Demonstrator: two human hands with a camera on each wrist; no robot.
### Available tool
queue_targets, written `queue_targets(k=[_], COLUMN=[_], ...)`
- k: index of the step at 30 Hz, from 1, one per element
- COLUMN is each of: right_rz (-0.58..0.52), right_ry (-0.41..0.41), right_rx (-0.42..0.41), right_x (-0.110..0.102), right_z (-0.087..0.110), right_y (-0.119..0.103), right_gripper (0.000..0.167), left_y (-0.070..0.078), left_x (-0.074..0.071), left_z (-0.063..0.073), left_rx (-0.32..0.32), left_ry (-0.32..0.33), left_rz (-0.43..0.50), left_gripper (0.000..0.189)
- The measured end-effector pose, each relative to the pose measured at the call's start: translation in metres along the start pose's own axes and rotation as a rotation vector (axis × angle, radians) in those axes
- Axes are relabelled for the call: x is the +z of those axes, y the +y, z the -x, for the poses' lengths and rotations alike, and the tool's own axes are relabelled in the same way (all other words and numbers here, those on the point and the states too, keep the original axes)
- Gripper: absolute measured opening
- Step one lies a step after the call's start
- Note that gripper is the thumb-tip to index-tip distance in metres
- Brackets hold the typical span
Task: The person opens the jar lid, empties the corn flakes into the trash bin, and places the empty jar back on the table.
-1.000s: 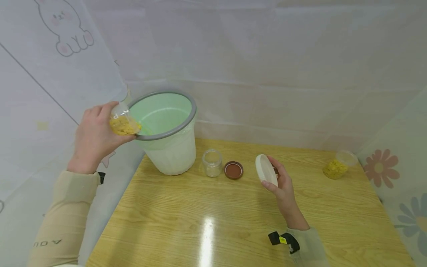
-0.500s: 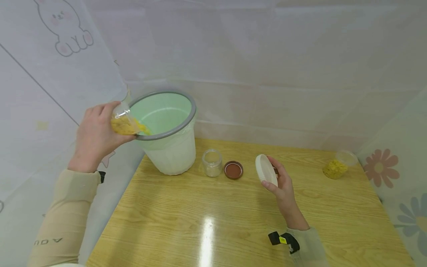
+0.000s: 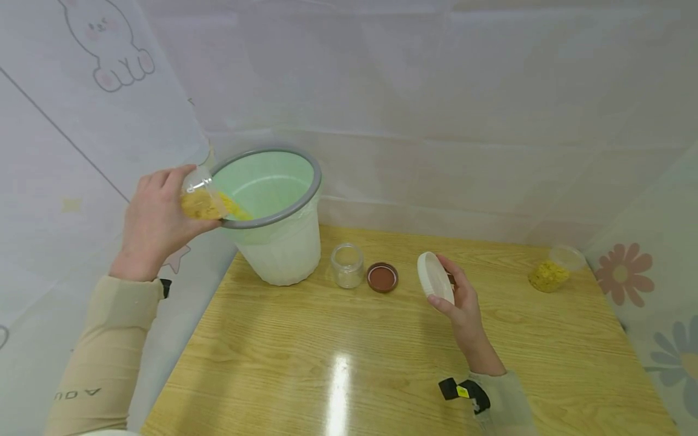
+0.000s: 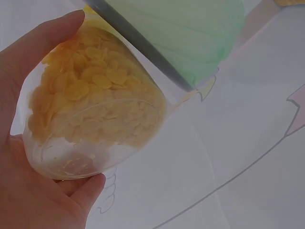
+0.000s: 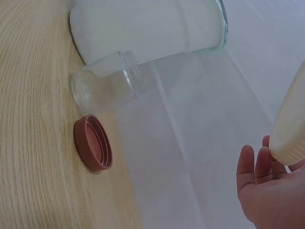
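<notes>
My left hand [image 3: 155, 221] grips a clear plastic jar [image 4: 95, 95] of yellow flakes, tipped sideways with its mouth over the rim of a bin [image 3: 283, 254]. Yellow flakes [image 3: 234, 209] slide out of the mouth into the bin, whose inside is pale green under a grey rim. In the right hand [image 3: 463, 309] a white ribbed lid [image 3: 435, 278] is held by its edge between thumb and fingers, above the table. Between bin and right hand stand an open glass jar [image 3: 347, 266] with nothing in it and a brown lid [image 5: 94, 143] lying inner side up.
A second clear container [image 3: 551, 272] with yellow flakes stands at the far right of the wooden table [image 3: 283, 363]. Cloth walls printed with a bear and flowers border the table behind and on both sides.
The flakes have slid forward out of the tilted jar and further into the bin. Both hands have stayed almost still.
</notes>
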State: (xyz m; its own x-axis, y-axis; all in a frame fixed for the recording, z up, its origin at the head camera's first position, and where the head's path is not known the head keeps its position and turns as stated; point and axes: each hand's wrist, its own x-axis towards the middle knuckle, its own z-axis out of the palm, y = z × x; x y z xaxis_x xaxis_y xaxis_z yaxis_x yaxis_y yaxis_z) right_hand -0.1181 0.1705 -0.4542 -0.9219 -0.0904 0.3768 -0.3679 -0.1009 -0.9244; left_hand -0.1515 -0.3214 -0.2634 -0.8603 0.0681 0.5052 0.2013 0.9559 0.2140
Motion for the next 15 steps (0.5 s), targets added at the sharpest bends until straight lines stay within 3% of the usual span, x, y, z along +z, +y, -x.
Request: queue_targets(k=[15], right_rz=[0.000], right_ry=[-0.003], right_rx=[0.001], right_x=[0.0001], right_z=[0.0002], right_y=[0.0002], right_gripper=[0.073], left_y=[-0.0006], left_x=[-0.0027], left_z=[0.0004], left_rx=[-0.002], left_ry=[0.000], left_rz=[-0.004], left_gripper=[0.099])
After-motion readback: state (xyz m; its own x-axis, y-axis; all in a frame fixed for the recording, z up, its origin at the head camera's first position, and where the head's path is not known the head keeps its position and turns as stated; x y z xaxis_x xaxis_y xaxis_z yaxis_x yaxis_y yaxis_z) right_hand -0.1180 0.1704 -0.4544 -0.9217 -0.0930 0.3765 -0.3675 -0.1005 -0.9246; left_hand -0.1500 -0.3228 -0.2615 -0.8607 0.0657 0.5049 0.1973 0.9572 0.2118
